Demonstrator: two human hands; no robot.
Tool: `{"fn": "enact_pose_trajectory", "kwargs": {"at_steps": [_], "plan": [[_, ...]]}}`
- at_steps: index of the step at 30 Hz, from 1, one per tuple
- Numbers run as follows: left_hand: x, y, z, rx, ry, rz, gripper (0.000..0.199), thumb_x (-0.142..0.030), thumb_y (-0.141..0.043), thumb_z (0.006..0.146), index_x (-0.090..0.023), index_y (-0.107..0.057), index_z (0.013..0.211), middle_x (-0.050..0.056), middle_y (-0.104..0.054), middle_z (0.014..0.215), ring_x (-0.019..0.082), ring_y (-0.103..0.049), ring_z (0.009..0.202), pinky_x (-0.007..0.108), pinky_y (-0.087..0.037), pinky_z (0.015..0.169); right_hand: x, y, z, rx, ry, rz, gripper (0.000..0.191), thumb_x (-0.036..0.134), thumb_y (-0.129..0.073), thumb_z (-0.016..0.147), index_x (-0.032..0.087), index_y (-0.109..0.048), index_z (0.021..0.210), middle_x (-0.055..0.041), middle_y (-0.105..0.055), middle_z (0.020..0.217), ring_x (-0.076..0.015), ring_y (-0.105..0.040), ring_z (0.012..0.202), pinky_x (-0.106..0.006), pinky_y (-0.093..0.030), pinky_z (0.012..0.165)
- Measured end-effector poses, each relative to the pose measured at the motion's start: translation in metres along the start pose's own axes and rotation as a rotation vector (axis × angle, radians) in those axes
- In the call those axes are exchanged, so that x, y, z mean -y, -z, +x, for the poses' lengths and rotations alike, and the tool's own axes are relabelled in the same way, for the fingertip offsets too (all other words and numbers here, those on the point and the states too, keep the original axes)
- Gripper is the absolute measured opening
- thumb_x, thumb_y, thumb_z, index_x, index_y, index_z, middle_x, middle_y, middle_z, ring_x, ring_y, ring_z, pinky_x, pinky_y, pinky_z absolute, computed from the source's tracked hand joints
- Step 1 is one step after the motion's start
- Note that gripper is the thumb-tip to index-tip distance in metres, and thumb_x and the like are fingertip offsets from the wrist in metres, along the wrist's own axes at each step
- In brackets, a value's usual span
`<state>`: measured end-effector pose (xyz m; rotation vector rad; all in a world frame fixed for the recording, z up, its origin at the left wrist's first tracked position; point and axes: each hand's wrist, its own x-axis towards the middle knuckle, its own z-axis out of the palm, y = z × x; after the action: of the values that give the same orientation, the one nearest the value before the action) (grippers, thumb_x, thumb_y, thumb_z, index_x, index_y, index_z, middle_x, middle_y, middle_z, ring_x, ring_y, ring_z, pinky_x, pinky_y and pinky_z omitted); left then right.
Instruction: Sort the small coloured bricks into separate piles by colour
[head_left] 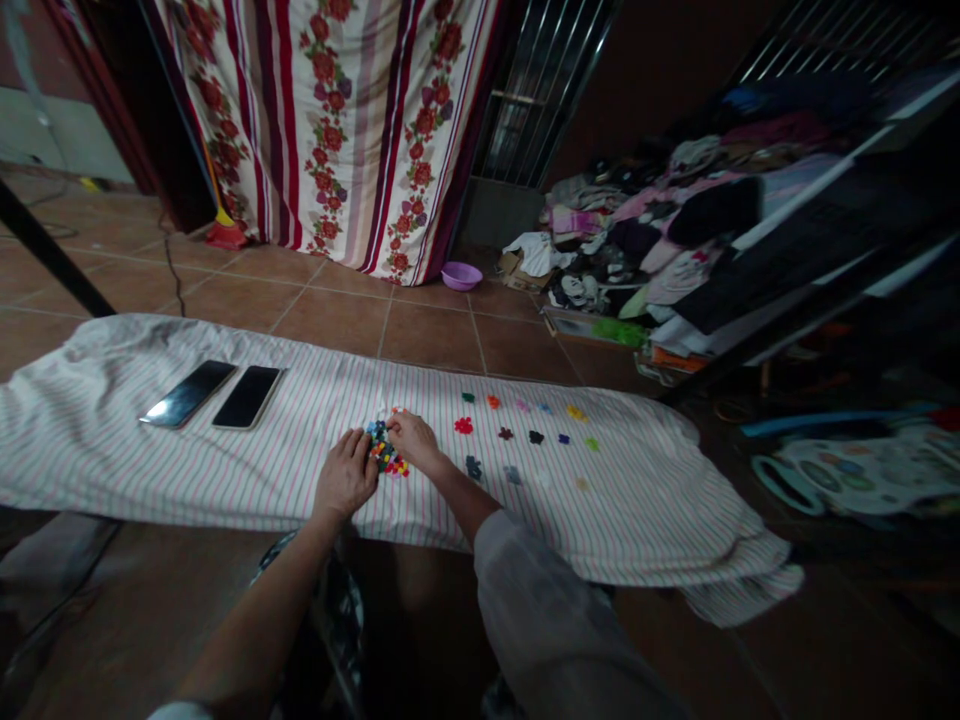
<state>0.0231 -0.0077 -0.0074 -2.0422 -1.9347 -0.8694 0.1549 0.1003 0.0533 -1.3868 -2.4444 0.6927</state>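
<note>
A heap of small multicoloured pieces (388, 457) lies on the striped cloth (315, 400) between my hands. My left hand (346, 472) rests flat at the heap's left edge, fingers stretched out and touching the cloth. Over the heap's upper right side is my right hand (412, 438), its fingers pinched together; whatever is between them is too small to make out. To the right, little groups sorted by colour sit in rows, among them a red group (463, 425), an orange group (493, 401), a black group (535, 437) and a dark grey group (473, 467).
Two phones, a larger one (191, 393) and a smaller one (248, 397), lie on the cloth to the left. Beyond the table are a floral curtain (330, 130), a purple basin (461, 276) and a large clothes pile (645, 230). A dark pole (56, 255) slants at left.
</note>
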Motion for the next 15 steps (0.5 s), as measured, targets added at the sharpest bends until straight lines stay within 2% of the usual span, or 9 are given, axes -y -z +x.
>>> {"fn": "enact_pose_trajectory", "kwargs": {"at_steps": [8,15], "plan": [[-0.002,0.004,0.0,0.021,-0.023,-0.004,0.037,-0.025,-0.04,0.09,-0.015,-0.056,0.122,0.016,-0.062,0.124,0.03,-0.051,0.127,0.053,-0.042,0.107,-0.012,-0.004,-0.005,-0.103,-0.031,0.158,0.025,0.015,-0.054,0.084,0.025,-0.069,0.101,-0.0001,-0.073,0.097,-0.0154,-0.066,0.089,-0.024,-0.049,0.081],[-0.001,0.005,0.0,0.002,-0.037,0.022,0.036,-0.025,-0.039,0.091,-0.013,-0.057,0.119,0.017,-0.062,0.123,0.03,-0.051,0.127,0.051,-0.043,0.107,-0.02,-0.004,-0.008,-0.122,-0.063,0.292,0.025,0.012,-0.054,0.083,0.024,-0.068,0.1,0.0004,-0.073,0.097,-0.0138,-0.067,0.085,-0.022,-0.05,0.077]]}}
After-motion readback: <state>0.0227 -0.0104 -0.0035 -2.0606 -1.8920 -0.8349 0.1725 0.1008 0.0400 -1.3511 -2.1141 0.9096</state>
